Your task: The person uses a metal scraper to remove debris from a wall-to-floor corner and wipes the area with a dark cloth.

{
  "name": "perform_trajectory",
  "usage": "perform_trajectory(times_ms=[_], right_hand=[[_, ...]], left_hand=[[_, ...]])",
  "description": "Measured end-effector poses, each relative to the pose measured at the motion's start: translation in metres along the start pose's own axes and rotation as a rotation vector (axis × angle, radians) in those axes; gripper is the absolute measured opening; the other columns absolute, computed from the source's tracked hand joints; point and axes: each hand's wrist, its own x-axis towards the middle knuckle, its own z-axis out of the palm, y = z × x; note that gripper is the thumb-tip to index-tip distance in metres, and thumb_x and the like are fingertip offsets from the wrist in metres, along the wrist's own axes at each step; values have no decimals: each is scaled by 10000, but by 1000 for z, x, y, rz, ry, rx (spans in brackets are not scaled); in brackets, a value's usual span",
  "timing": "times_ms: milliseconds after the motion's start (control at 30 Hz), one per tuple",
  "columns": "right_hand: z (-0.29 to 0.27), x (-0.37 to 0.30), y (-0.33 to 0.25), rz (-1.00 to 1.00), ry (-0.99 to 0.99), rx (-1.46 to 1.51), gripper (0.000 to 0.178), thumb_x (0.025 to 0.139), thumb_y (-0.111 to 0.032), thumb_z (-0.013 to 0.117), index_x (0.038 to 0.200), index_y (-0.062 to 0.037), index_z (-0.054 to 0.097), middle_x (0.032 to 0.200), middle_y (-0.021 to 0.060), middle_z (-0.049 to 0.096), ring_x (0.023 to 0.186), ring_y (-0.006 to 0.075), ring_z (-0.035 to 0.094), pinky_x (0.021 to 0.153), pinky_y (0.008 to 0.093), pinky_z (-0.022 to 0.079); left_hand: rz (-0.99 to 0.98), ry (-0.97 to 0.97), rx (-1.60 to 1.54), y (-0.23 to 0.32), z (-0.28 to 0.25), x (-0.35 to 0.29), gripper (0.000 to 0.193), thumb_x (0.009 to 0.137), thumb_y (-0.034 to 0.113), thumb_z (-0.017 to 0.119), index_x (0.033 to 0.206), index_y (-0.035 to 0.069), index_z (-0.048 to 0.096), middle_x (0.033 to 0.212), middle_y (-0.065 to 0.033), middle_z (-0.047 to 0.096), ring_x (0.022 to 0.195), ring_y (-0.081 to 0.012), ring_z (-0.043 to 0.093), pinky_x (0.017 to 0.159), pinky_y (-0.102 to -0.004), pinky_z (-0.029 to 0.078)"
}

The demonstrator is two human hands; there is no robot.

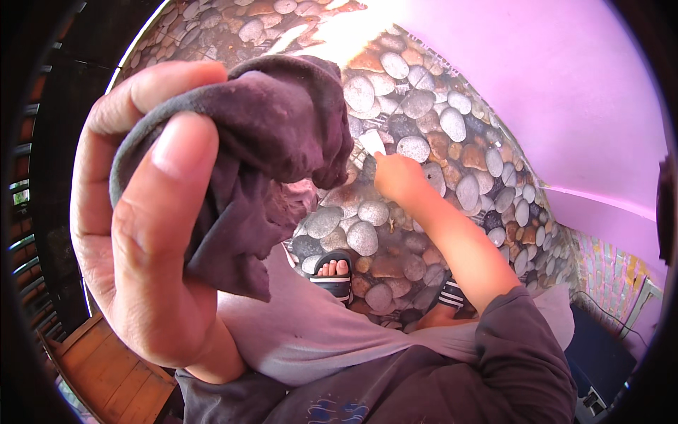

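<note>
Pebble-patterned flooring [417, 104] spreads out below, all grey, white and brown stones, and right up close, huge in view, it's the left hand [141, 233], thumb and fingers pinching a dark cloth [282, 120]! That cloth is up high, left of centre, well above the ground, bunched and creased, its thick folded edge curving past the thumb, its lower part hanging loose with a ragged border. Just below, a dark short-sleeved shirt [438, 385] with a blue print [337, 411] on the front, and pale fabric [318, 318] draping out past its hem. Beyond that, the right arm [466, 247] reaches forward, and the right hand [399, 180] is curled tight, gripping a small white piece [372, 143] that pokes out past the fingers; what it is, we can't tell from here. Down at ground level, two feet [333, 268] in black sandals [337, 284] with white stripes. Over to the lower left, brown wooden boards [109, 367] and a dark slatted structure [70, 141]; on the right, a smooth purple wall [551, 92] rises, and at the far end, a dazzling patch of light [353, 28] washes out the stones
</note>
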Motion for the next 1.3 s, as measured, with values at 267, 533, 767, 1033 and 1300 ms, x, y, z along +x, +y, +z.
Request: perform_trajectory(times_ms=[267,533,767,1033,1300], right_hand=[[9,9,-5,4,27,106,294,897,-149,458,1099,-5,615,978,215,692,948,365,676,814,455,535],[-6,17,-3,64,16,202,322,891,-149,452,1135,6,595,1025,241,681,977,385,667,847,450,528],[9,10,-14,159,-39,204,379,884,-169,474,1198,27,558,1119,262,648,1062,398,635,902,443,512],[11,8,-15,137,-65,233,462,881,-171,469,1302,15,505,1116,256,652,1067,388,636,915,457,505],[-40,52,28,186,-39,331,428,887,-165,450,1268,15,522,1082,265,659,1066,390,636,905,458,510]], left_hand=[[-100,-54,-55,0,1,3,378,891,181,529,1127,-106,597,1206,-160,574,1101,-211,578,981,-282,418],[-101,-70,-74,7,10,-1,372,892,184,536,1124,-99,605,1219,-156,572,1116,-209,572,990,-289,416],[-152,-129,-131,9,15,1,385,900,177,539,1161,-103,582,1237,-157,562,1119,-214,578,999,-300,421],[-54,-75,-98,7,8,0,361,920,136,527,1176,-115,572,1284,-190,537,1160,-241,567,1031,-343,427],[555,-203,253,-16,1,-5,350,990,84,368,1263,-30,555,1416,-264,422,1297,-360,450,1084,-484,388]])
